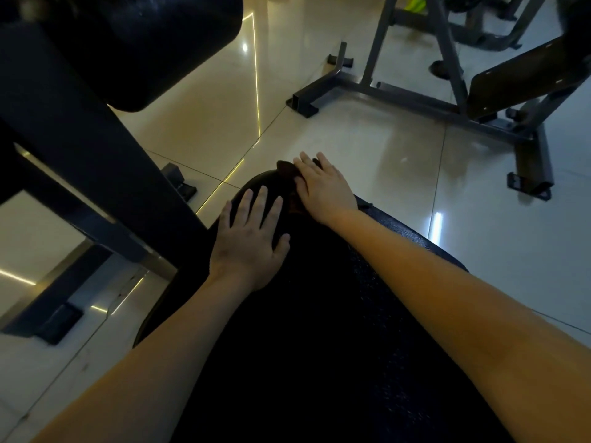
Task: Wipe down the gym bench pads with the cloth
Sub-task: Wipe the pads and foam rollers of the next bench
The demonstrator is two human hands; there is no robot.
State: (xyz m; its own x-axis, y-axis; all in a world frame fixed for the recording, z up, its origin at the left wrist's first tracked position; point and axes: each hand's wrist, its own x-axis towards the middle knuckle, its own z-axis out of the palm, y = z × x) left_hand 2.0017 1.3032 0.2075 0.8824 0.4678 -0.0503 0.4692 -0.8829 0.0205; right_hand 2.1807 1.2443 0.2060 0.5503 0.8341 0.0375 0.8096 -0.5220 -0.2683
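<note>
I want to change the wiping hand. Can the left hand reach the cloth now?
Probably yes: the left hand lies flat on the bench pad beside the brown cloth, nothing between them, though the right hand covers most of it.

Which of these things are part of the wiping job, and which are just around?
In the job: cloth, bench pad, right hand pressing the cloth, left hand flat on the pad.
Just around: grey rack, black roller, floor.

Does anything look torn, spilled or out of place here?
Nothing stands out. The bench pad looks whole and the tiled floor shows only light reflections, no spill. The right hand presses the cloth at the pad's far end, the left hand lies flat beside it. Dim light could hide small flaws.
</note>
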